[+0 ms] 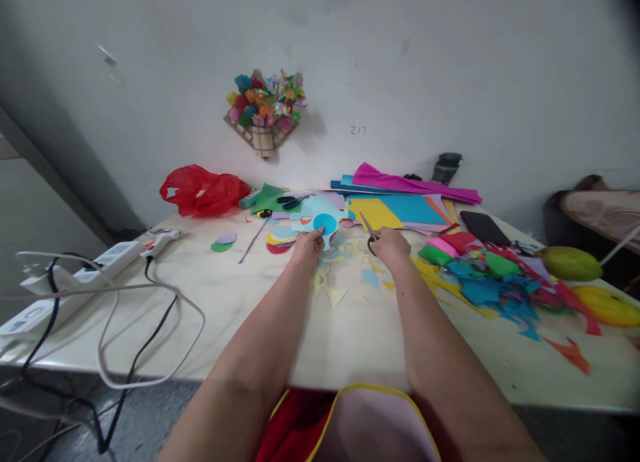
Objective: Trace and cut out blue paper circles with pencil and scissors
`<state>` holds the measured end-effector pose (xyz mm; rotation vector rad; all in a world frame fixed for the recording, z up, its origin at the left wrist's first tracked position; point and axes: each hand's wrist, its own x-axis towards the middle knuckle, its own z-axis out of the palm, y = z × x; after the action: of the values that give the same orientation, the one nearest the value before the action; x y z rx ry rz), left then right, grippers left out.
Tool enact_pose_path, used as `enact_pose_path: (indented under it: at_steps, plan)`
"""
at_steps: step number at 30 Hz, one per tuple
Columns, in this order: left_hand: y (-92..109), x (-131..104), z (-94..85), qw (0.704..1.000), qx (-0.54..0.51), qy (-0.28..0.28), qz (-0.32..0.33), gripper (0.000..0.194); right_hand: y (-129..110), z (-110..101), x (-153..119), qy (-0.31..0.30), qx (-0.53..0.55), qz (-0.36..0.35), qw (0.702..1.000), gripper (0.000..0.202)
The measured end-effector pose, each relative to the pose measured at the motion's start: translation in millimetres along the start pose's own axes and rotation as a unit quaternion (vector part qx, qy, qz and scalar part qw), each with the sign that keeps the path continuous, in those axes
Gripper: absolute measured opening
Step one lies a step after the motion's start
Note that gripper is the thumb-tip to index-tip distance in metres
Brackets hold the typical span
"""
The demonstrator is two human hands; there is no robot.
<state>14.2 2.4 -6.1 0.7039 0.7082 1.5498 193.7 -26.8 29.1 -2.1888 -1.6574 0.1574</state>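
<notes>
My left hand (311, 245) pinches a light blue sheet of paper (315, 207) with a darker blue paper circle (325, 223) lying against it. In my right hand (393, 245) is a pair of scissors (369, 227), its blades pointing up and away, apart from the sheet. Below and between the hands lie pale yellow and blue paper scraps (336, 295). Just left of my left hand is a small pile of cut paper circles (280, 239) in yellow, red and pale blue. A purple and a green circle (223, 243) lie farther left.
Coloured paper sheets (420, 210) are stacked behind my right hand. A heap of scraps (485, 275), a phone (484, 228) and yellow-green fruit (571, 263) lie right. A red plastic bag (203, 190) sits back left; a power strip (65, 289) with looping cables occupies the left edge.
</notes>
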Motion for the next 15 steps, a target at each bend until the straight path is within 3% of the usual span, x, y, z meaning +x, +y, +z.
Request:
enact_pose_path:
  at_steps: [4, 7, 11, 15]
  plan:
    - [0, 3, -1.6, 0.999, -0.021, 0.025, -0.005, 0.026, 9, 9, 14, 0.037, 0.126, -0.005, 0.991, 0.040]
    - [0, 5, -2.2, 0.999, -0.022, 0.039, -0.009, 0.022, 10, 12, 20, 0.014, 0.267, 0.000, 0.964, 0.042]
    - [1, 5, -2.6, 0.998, -0.033, 0.058, -0.013, 0.025, 6, 7, 11, -0.076, 0.424, -0.010, 0.903, 0.039]
    - [2, 8, -5.5, 0.997, -0.040, 0.066, -0.015, 0.024, 10, -2, 1, -0.193, 0.443, -0.077, 0.872, 0.028]
